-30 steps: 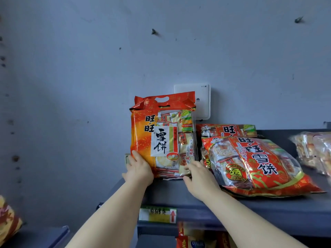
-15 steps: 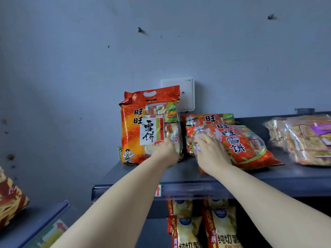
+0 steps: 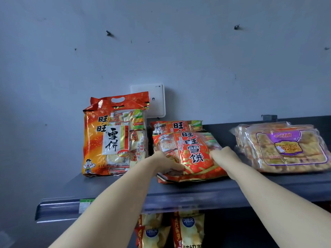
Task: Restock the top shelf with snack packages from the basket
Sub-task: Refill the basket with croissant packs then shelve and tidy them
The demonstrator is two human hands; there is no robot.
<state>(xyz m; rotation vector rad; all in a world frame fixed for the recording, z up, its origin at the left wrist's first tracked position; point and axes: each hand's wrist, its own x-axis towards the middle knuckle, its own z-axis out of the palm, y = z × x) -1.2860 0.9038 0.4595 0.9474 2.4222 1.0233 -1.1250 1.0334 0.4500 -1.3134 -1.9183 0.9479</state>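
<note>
left hand grips the front left corner of the flat red snack package, thumb lying on top of the wrapper, the other fingers hidden. right hand is set against the right edge of the same package; its fingertips disappear at the wrapper, so cannot tell whether it is grasping or only pressing. the package lies flat on the top shelf, near the front edge and about mid-width, its front end just short of the lip. it partly covers a second red package lying behind it toward the back edge. just beside it on the left, an upright orange snack package stands with its handle cut-out uppermost, close to the left end of the shelf. toward the right end, apart from the red package, lies a clear-wrapped biscuit pack with a purple label. a white wall box is mounted behind the upright package. a green-and-white label sits in the front edge strip. yellow bags hang below the shelf.
</note>
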